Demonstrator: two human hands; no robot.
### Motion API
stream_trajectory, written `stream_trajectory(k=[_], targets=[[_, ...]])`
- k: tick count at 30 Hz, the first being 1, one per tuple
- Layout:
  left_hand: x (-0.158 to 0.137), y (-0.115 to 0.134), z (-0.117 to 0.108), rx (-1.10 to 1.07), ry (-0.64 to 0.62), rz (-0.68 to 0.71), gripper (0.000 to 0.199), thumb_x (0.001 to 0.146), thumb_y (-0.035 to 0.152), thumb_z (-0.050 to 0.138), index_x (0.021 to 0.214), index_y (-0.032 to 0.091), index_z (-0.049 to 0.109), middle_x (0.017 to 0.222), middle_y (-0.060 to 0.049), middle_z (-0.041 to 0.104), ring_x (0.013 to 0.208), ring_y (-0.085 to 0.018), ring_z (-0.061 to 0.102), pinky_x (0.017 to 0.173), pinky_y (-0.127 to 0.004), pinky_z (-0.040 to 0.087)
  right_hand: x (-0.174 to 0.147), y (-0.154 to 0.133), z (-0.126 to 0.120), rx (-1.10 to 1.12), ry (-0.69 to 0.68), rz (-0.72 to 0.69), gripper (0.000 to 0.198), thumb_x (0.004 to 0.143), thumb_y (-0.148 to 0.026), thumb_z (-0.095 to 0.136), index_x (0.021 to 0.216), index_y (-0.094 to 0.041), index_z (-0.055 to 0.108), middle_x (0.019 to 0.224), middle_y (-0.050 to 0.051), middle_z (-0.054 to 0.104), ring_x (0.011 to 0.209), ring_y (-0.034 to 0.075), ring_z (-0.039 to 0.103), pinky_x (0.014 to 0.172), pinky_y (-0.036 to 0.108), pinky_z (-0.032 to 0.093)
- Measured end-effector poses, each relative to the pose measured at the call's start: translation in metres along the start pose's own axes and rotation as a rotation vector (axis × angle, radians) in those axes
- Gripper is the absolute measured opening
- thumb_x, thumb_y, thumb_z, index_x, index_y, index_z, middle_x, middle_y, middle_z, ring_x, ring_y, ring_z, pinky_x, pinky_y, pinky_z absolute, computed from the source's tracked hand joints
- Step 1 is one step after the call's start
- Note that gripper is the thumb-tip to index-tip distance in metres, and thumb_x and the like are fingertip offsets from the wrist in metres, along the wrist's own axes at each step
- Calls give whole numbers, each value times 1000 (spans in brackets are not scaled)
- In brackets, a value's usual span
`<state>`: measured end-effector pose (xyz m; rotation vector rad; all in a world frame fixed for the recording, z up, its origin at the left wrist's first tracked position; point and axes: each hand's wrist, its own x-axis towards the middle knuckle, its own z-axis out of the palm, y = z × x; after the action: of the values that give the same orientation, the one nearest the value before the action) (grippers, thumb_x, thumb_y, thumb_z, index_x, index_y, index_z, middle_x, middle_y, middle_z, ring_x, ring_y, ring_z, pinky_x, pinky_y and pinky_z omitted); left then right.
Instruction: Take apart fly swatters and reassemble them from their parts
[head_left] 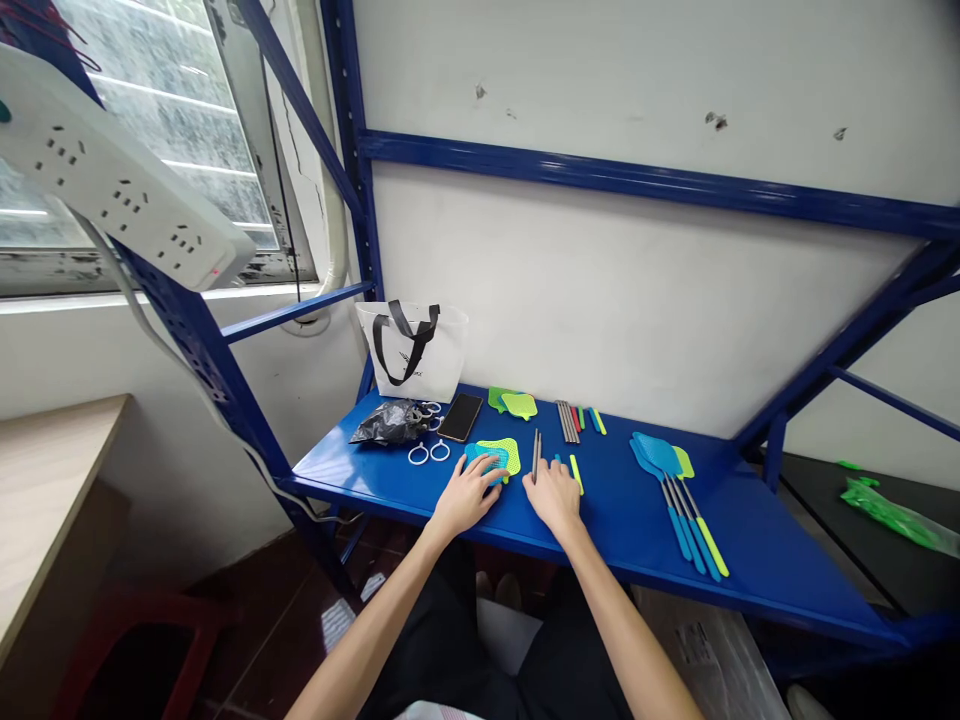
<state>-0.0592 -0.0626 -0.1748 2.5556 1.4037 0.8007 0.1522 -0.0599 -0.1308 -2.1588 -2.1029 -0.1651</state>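
Note:
My left hand (pixel 466 492) lies with fingers spread on a blue mesh fly swatter head (pixel 480 456), which overlaps a yellow-green swatter head (pixel 511 455). Slim metal rods (pixel 536 450) stick out from between the thumb and fingers of my right hand (pixel 555 493), which is closed around their near ends. Just beside that hand are a yellow handle (pixel 575 472) and a blue handle, mostly covered by the fingers. Further back lie more swatter heads (pixel 519 404), several metal rods (pixel 568 422) and short coloured handles (pixel 596 420). Assembled fly swatters (pixel 679 495) rest at the right.
A white bag (pixel 420 350) with black straps stands at the back left. In front are a black plastic bag (pixel 390 422), white-ringed scissors (pixel 418 455) and a phone (pixel 460 417). Blue frame posts (pixel 202 370) and a power strip (pixel 124 175) rise at left.

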Motion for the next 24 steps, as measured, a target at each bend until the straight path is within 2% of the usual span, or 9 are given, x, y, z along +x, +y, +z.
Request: stream_trajectory(k=[2,5,9,13,16,20,24], targets=[[0,-1,0,-1,-1,5,39,115,40,43,147,39,67,165,-3,59,158,-28,47,136,-64,26,-16,-1,5,9,35,11,34,110,-36,50,116,-16,76,116,21,76,113,34,71,80,34,52],[0,-1,-1,1,-3,9,40,116,40,42,148,40,66,165,-3,59,159,-28,46,136,-64,25,-31,4,9,47,83,34,39,112,-49,48,113,-19,74,113,19,76,111,33,71,73,32,50],[0,0,-2,-5,-4,6,41,115,40,43,151,41,63,165,-3,58,158,-28,47,136,-62,26,-47,34,12,229,162,77,51,115,-62,35,103,-24,67,107,12,76,101,26,72,65,27,42],[-2,-1,-2,-24,31,-56,51,112,47,50,162,38,51,173,-6,47,162,-31,42,135,-62,27,-60,80,20,369,272,130,49,116,-56,31,96,-25,64,100,10,75,89,24,71,63,28,37],[-5,-3,-2,-35,95,-117,59,107,53,59,163,35,49,173,-10,45,161,-35,42,133,-61,32,-65,99,26,380,284,97,44,114,-49,34,96,-25,66,97,9,75,82,23,70,63,29,35],[-7,-4,-3,-52,114,-116,47,106,52,61,148,31,62,160,-10,57,150,-35,52,124,-54,45,-63,99,28,327,237,8,44,113,-46,35,96,-24,69,94,9,75,82,22,70,62,29,34],[-6,-1,-8,-34,90,-76,37,109,50,56,137,31,70,150,-8,65,142,-33,59,124,-52,45,-62,91,26,249,246,14,43,114,-40,35,97,-23,70,94,10,76,88,23,71,64,28,34]])
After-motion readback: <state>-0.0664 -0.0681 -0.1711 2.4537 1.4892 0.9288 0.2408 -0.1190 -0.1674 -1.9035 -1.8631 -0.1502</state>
